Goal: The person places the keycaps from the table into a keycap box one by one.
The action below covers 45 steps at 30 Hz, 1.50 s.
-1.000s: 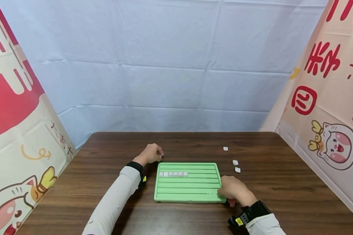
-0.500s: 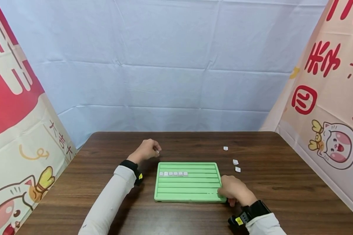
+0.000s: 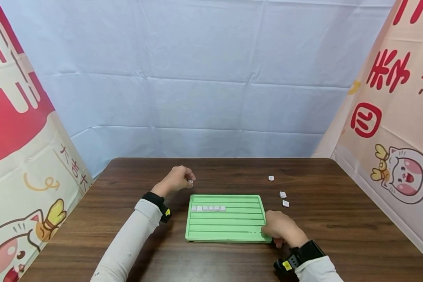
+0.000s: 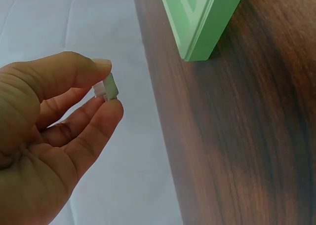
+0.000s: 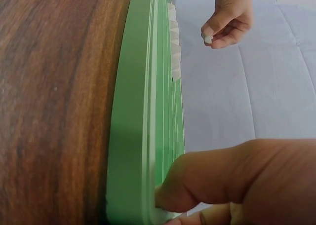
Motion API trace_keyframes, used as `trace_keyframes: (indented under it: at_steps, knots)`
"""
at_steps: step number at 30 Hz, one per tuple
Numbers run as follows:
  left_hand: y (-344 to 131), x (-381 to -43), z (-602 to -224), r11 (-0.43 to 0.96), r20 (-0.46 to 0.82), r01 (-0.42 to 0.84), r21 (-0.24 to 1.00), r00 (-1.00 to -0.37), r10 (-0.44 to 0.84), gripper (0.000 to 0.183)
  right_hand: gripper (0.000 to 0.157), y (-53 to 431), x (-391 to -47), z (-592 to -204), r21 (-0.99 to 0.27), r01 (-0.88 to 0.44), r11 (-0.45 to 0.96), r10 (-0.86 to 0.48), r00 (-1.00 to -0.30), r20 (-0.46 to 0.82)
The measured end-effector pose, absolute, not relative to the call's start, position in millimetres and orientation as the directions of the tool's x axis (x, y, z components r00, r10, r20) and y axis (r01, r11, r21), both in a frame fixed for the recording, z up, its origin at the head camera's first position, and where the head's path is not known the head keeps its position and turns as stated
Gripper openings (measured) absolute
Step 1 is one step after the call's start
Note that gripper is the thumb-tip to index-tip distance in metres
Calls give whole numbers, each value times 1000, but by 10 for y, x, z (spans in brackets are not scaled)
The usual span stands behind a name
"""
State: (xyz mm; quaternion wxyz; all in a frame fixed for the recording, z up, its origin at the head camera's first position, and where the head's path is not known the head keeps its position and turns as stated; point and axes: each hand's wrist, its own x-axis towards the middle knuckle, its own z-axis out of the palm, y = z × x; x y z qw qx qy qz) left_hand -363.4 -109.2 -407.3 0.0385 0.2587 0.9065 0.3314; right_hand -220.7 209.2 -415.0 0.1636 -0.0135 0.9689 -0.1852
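My left hand (image 3: 176, 180) is raised behind the back left corner of the green grooved board (image 3: 229, 225). Between its thumb and fingertips it pinches a small white tile (image 4: 111, 87), seen edge-on in the left wrist view. At the board's front right corner, my right hand (image 3: 282, 228) grips the edge, the thumb (image 5: 180, 185) lying over the rim and the other fingers partly hidden. A row of several white tiles (image 3: 208, 209) stands in one of the board's upper grooves, starting from the left end.
Three loose white tiles lie on the brown table (image 3: 338, 219) to the right of the board: one far back (image 3: 271, 178), a second tile (image 3: 282, 194) nearer, and a third tile (image 3: 285, 203) just below it. A pale cloth (image 3: 197, 78) hangs behind the table.
My left hand has lifted the pinched tile up and back, away from the board's corner, and then shifted only slightly. My right hand keeps its hold on the board.
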Motion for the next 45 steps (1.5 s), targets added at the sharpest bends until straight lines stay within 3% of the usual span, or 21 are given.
trace_keyframes:
  at_steps: [27,45]
  knots:
    - [-1140,-3634,-4166,497,126,441,748,-828,546,17,21,2099,-2202,-4151,-381,27,924,-98,-947,-304]
    - [-1117,-3655,-4247,467,126,451,761,-808,575,21,19,2098,-2197,-4141,-374,36,927,-90,-945,-315]
